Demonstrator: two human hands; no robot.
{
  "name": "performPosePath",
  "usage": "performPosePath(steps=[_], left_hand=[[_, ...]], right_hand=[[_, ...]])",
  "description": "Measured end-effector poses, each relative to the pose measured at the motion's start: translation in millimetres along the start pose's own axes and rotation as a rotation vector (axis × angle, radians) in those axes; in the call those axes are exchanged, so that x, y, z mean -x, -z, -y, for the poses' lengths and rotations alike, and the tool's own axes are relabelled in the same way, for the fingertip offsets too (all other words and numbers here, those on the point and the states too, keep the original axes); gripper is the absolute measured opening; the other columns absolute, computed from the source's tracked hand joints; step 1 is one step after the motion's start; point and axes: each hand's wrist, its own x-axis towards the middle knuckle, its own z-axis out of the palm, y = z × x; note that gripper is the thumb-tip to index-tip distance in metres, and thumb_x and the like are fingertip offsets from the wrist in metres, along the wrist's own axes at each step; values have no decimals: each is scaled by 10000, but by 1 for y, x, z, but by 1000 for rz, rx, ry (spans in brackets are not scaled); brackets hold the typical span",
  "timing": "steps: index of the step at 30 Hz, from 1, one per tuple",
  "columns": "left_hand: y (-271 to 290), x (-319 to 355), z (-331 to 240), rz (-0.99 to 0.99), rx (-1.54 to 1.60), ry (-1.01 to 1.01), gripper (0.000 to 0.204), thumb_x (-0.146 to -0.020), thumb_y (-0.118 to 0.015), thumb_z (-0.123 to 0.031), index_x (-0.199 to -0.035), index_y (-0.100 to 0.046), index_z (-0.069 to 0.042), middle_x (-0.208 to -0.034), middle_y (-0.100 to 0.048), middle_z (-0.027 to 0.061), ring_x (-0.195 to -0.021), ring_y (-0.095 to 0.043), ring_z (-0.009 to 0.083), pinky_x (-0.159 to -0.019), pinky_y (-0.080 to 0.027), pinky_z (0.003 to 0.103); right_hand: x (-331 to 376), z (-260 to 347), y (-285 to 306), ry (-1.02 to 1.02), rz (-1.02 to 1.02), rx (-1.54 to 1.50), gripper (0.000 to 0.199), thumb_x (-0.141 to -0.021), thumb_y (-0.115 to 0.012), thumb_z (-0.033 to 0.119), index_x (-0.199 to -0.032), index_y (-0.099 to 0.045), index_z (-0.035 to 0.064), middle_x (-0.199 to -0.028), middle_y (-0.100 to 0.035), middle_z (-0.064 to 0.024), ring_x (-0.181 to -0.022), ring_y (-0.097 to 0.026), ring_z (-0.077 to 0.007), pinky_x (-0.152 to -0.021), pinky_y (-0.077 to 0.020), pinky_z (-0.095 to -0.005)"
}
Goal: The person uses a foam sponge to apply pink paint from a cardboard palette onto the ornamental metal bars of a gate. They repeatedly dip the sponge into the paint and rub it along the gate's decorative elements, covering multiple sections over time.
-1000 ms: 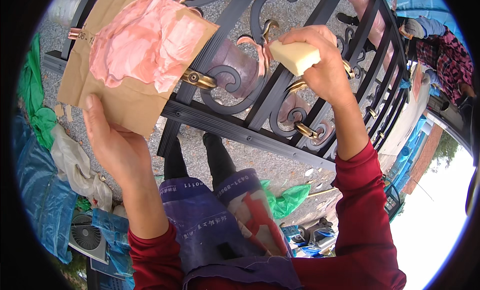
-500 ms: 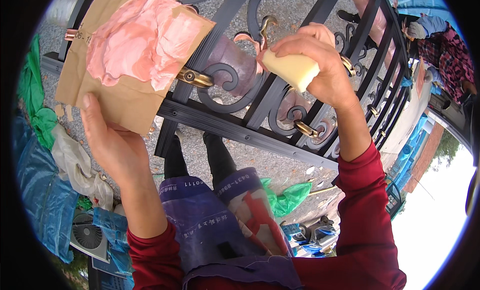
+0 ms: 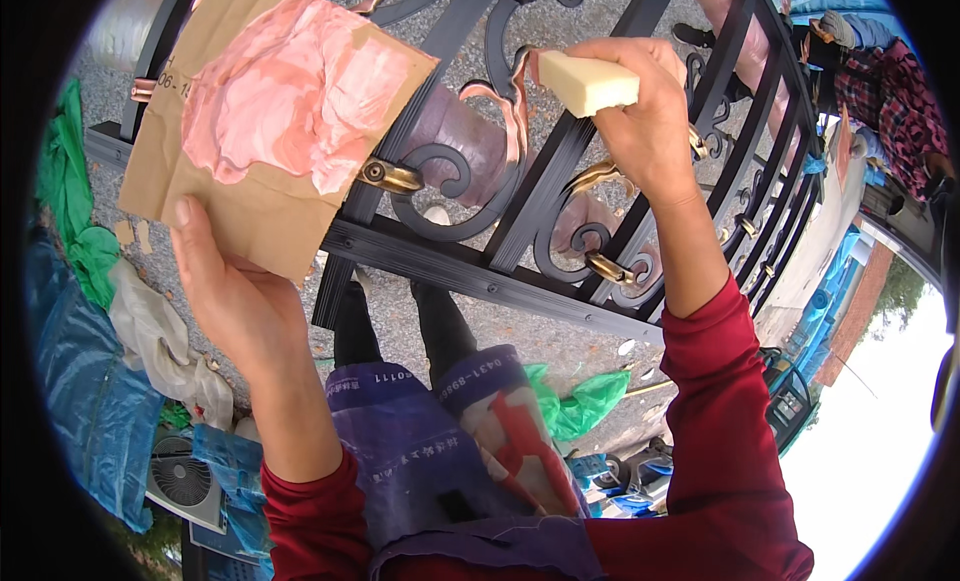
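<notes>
My left hand [image 3: 240,301] holds a piece of brown cardboard [image 3: 265,221] from below, thumb on its near edge. A thick layer of wet pink paint [image 3: 265,111] covers much of the cardboard. In my right hand [image 3: 645,111] is a pale yellow sponge [image 3: 585,84], gripped between thumb and fingers. The sponge's left end shows pink and is at a curled scroll [image 3: 515,111] of a black metal railing [image 3: 520,206]. That scroll carries pink-copper colour along its edge. Gold-coloured collars [image 3: 392,176] sit on the railing's scrolls.
The railing spans the area in front of me and runs off to the right. Blue sheeting [image 3: 85,371] and a white fan unit [image 3: 183,476] lie at left. Green plastic [image 3: 585,406] is on the gravel ground. Another person [image 3: 895,121] is at the far right.
My right hand has moved slightly up with the sponge, which has turned, showing a different face. The cardboard has shifted slightly right and down in view. A scroll collar now shows gold below my right hand.
</notes>
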Motion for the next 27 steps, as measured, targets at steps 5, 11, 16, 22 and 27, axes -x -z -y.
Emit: performPosePath(steps=[5,11,16,22,27], left_hand=[[0,-2,2,7,0,10,418,-1001,-539,-230,-1318,-478,35,-1281,-578,111,-1136,-599,190,-948,-500,329],[-9,0,0,18,-43,-30,379,-1009,-505,-246,-1296,-470,-2,-1262,-578,112,-1119,-613,199,-945,-512,351],[-12,-1,1,27,-47,-20,367,-1007,-511,-252,-1275,-487,-1,-1241,-589,113,-1112,-616,196,-937,-515,349],[-8,-3,4,10,-56,0,365,-1007,-517,-262,-1261,-499,-1,-1211,-601,107,-1089,-623,190,-901,-524,344],[-10,-2,4,11,-15,33,448,-997,-550,-253,-1338,-467,24,-1283,-575,109,-1131,-599,198,-938,-502,338]], right_hand=[[0,5,-3,13,-25,-46,336,-658,-705,6,-957,-689,159,-896,-663,10,-914,-554,-231,-940,-352,-377],[-2,9,-6,-4,-62,2,337,-638,-730,15,-939,-670,156,-882,-642,5,-886,-548,-241,-916,-352,-380],[1,3,-11,26,-7,35,307,-658,-725,29,-935,-653,140,-900,-639,-7,-890,-552,-253,-926,-355,-388],[-5,-2,-2,-104,-151,-70,317,-703,-703,59,-1011,-652,116,-957,-653,-40,-931,-561,-260,-901,-393,-379],[-12,-8,0,-68,-30,56,329,-699,-700,63,-1022,-661,109,-950,-652,-41,-943,-563,-256,-931,-387,-373]])
